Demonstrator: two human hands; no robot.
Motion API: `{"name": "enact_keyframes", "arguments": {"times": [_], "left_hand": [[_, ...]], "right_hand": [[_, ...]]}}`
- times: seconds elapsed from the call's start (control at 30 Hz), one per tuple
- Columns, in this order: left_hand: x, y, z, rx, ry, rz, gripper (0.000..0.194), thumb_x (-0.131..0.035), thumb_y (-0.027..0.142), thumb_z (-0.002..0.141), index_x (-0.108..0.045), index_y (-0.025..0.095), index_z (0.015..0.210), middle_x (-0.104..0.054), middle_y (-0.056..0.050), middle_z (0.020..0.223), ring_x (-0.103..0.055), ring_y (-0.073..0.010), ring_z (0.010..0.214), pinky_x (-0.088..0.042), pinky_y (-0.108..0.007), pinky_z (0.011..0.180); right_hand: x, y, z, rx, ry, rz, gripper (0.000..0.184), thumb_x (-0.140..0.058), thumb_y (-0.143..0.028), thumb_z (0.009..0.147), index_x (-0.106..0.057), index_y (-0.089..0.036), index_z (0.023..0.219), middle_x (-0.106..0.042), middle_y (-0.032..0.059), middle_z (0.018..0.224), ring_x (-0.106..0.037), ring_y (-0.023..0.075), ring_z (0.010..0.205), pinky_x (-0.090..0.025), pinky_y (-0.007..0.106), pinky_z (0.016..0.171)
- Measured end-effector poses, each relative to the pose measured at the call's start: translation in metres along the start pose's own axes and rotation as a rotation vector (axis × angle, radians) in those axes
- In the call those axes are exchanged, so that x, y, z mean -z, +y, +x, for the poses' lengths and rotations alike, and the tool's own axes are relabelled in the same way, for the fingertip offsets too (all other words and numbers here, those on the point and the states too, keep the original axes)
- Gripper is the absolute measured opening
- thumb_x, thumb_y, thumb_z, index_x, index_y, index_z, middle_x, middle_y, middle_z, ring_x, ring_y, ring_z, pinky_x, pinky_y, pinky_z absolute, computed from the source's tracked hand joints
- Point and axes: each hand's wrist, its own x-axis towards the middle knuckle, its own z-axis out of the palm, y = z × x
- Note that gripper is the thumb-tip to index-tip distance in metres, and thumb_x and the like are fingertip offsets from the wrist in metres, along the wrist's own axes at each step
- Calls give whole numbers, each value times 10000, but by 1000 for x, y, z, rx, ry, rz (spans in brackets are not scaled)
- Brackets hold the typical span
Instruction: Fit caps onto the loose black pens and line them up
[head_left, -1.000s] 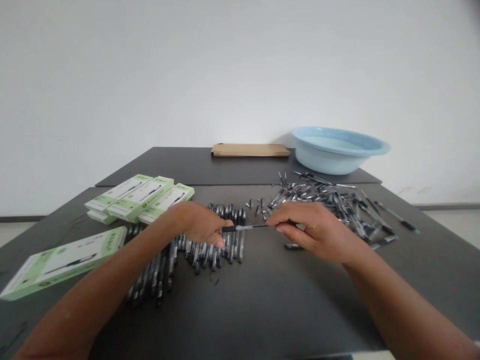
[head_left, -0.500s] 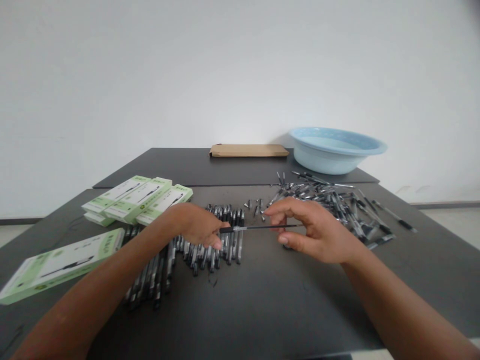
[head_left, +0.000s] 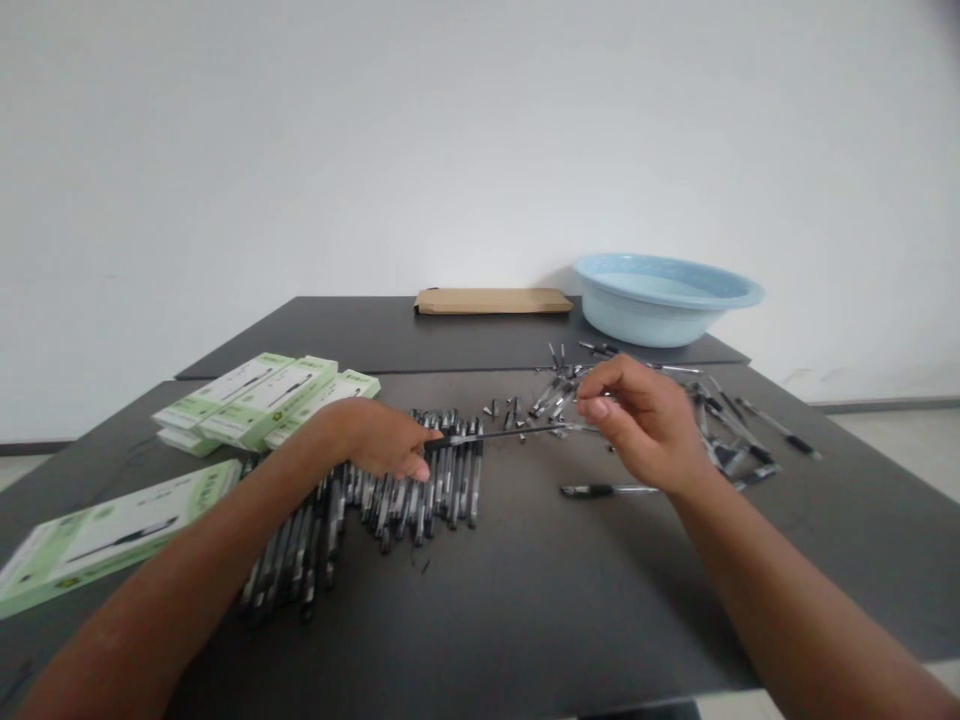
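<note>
My left hand [head_left: 386,440] is closed on a pen [head_left: 442,442] with a black grip. From the pen a thin dark refill [head_left: 517,432] sticks out to the right, reaching just below the fingertips of my right hand [head_left: 649,425]. The right thumb and forefinger are pinched together; whether anything is between them cannot be made out. Below the right hand a loose pen [head_left: 600,491] lies on the table, partly hidden by the wrist. A row of pens [head_left: 454,480] lies under and beside the left hand, with more pens [head_left: 300,550] by the left forearm.
Green-and-white pen boxes [head_left: 262,400] are stacked at the left, and a single box [head_left: 120,525] lies nearer. Small black bits [head_left: 512,412] and scattered pen parts [head_left: 739,430] lie at the right. Behind are a light-blue basin [head_left: 660,300] and a flat cardboard piece [head_left: 491,301].
My right hand has moved up and slightly right, its fingers going from apart to pinched. A loose pen now shows below it. The left hand has shifted slightly left and up with its pen.
</note>
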Motion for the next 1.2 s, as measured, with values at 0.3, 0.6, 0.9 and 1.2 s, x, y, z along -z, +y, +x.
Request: {"name": "enact_keyframes", "arguments": {"times": [0.3, 0.6, 0.9, 1.2], "left_hand": [[2, -1, 3, -15, -40, -63, 554, -434, 361, 883, -383, 103, 1371, -680, -138, 1068, -601, -248, 948, -431, -287, 757], [1, 0, 7, -77, -48, -101, 371, -456, 345, 858, -588, 117, 1121, -714, -103, 911, -625, -223, 755, -441, -273, 619], [0, 2, 6, -78, -52, -67, 419, -443, 367, 868, -542, 114, 1188, -707, -112, 954, -617, -229, 789, -434, -277, 639], [-3, 0, 8, -80, -51, -79, 352, -436, 352, 876, -596, 121, 1089, -718, -104, 895, -626, -208, 719, -408, -253, 561]], "right_hand": [[-10, -2, 4, -7, -262, -58, 72, -574, -211, 808, -510, -178, 808, -549, -2, 723, -505, 116, 640, -396, 233, 614], [-17, -2, 3, 44, -297, -51, 131, -525, -229, 858, -516, -171, 741, -511, -11, 671, -473, 103, 622, -338, 224, 596], [-18, -2, 3, 32, -345, -95, 192, -498, -272, 881, -511, -168, 720, -493, -10, 652, -459, 102, 601, -323, 224, 588], [-14, -4, -1, 23, -341, -60, 128, -574, -281, 820, -508, -177, 853, -568, 9, 751, -521, 122, 658, -363, 229, 607]]}}
